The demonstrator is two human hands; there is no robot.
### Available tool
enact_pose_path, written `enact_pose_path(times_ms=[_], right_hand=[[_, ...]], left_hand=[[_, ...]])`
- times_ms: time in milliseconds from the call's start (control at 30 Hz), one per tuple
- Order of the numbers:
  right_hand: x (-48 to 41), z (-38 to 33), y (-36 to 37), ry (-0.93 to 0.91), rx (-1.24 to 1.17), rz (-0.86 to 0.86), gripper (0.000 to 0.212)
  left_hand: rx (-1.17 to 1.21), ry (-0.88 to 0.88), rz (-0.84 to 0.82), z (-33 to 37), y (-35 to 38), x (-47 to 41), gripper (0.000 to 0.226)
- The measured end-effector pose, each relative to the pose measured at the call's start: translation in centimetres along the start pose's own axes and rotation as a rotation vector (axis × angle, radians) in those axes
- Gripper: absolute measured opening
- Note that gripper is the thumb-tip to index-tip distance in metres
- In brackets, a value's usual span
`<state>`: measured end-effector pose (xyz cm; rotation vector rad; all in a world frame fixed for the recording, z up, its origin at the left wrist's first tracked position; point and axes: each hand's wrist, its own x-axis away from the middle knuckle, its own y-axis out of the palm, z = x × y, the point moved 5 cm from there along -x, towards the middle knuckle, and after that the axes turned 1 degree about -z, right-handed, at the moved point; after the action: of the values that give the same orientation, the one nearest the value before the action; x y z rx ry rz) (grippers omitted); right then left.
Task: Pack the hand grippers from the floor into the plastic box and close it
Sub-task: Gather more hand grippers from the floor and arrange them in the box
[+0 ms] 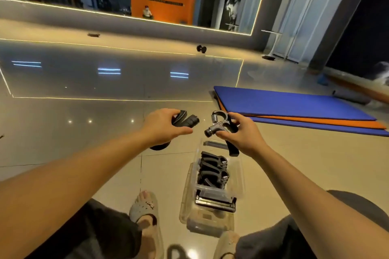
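Your right hand (244,134) has its grip clenched around a hand gripper (219,124), fingers wrapped over one handle so the spring coil and metal hook stick up and away from your palm. The other handle hangs down past your wrist, just above the far end of the plastic box (189,195). Held this way, it looks ready to go straight down into the open box without turning.

Your left hand (162,127) is grasping a second gripper (185,121); its two black handles splay out beyond your fingertips. A dark curved piece shows under that wrist, but you cannot tell whether it belongs to the same gripper or lies on the floor (84,143) beneath.

The clear box sits on the floor between your feet, long side running away from you. Several packed grippers (212,171) already stand in a row inside it, nested close so they take little room. A black hinged piece lies at the near end of the box; whether it is the latch or another item is unclear. The lid is hard to make out through the clear plastic.

Judging from this, packing is well along but not finished: both held grippers must go in, probably at the far end where space remains. Slide them in the same orientation as the row, or the lid may not shut.
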<state>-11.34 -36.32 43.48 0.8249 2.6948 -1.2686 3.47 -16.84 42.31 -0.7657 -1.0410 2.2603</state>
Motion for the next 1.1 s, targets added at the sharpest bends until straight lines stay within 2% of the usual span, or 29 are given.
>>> enact_pose_path(times_ms=[200, 367, 500, 633, 900, 1100], right_hand=[[0.0, 8.1, -0.5, 0.102, 0.004, 0.037, 0.052], [-0.4, 15.3, 1.6, 0.225, -0.017, 0.010, 0.061], [-1.2, 18.9, 2.4, 0.279, -0.031, 0.004, 0.065], [-3.0, 20.8, 2.4, 0.301, -0.048, 0.017, 0.063], [-7.8, 21.0, 1.8, 0.241, 0.041, -0.048, 0.072], [-10.5, 23.1, 3.3, 0.257, 0.053, -0.096, 0.070]], left_hand=[[0.025, 0.000, -0.205, 0.7, 6.1, -5.5, 0.069], [0.070, -0.063, -0.362, -0.6, 11.9, -9.2, 0.070], [0.141, -0.156, -0.433, -1.6, 15.9, -11.1, 0.086], [0.110, -0.136, -0.451, -1.1, 18.1, -14.2, 0.099], [0.027, -0.079, -0.441, -0.8, 19.7, -18.6, 0.095], [0.020, -0.126, -0.443, -3.0, 20.7, -21.0, 0.090]])
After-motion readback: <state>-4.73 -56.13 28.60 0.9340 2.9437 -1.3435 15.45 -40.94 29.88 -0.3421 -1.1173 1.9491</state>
